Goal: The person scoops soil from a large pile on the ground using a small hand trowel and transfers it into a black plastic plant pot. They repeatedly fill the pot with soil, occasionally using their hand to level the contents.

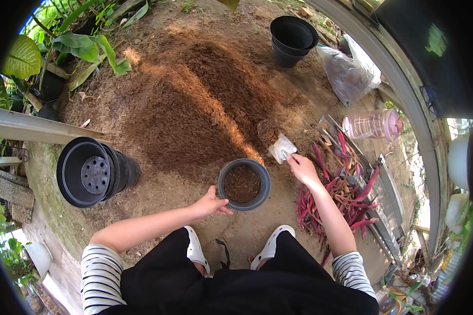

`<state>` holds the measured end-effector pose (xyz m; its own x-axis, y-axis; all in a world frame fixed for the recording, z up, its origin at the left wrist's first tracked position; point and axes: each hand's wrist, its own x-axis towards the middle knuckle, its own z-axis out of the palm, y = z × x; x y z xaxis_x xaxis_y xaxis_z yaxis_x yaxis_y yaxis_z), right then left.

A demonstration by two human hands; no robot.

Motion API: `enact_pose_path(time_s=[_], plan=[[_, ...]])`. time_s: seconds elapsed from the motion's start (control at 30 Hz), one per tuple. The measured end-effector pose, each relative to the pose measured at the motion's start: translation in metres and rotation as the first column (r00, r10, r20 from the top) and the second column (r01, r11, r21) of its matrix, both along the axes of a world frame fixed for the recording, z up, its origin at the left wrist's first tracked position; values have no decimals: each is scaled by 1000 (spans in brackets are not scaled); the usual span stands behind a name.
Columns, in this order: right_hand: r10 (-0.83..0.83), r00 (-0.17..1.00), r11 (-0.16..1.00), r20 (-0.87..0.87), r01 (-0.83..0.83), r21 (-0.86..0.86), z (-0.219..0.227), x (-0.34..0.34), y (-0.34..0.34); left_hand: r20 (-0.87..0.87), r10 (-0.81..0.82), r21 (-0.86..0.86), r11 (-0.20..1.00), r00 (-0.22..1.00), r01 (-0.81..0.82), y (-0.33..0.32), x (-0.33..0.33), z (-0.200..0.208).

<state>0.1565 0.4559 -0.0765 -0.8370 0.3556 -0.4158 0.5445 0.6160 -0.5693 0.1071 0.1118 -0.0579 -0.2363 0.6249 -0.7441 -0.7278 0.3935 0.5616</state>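
Pot [266, 185]: While the left hand [214, 203] lies against its near left side, it stands upright on the ground [242, 231], dark soil [242, 184] inside it, below the rim.
Left hand: thumb and fingers apart, the fingertips touching the pot.
Right hand [301, 167]: to the right of the pot, clamped on the near end of a scoop.
Scoop [282, 148]: pale, beyond the pot and a little to its right, soil at its far end — whether that end digs into the heap, I cannot tell.
Heap [184, 105]: loose and brown, spread wide beyond the pot, a strip of sunlight across it.
Stack [123, 170]: black nested pots, well to the left of the pot, a holed bottom showing.
Black pots [286, 55]: nested, well beyond the pot and to its right.
Bag [349, 76]: see-through plastic, also beyond and right of the pot, farther out.
Jug [368, 126]: pink and clear, between the bag and the red leaves, right of the pot.
Red leaves [347, 197]: piled to the right of the pot — the right forearm passes above them.
Shoes [196, 251]: white, on the near side of the pot, one to its left, one to its right.
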Motion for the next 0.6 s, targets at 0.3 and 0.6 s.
enact_pose_path(time_s=[0.3, 0.6], plan=[[146, 989, 988, -29, -147, -37, 91, 31, 0, -151, 17, -68, 997, 988, -27, -4, -8, -11], [414, 904, 909, 105, -404, -104, 85, 66, -44, -283, 82, 7, 996, 956, -84, -5, -11, -21]])
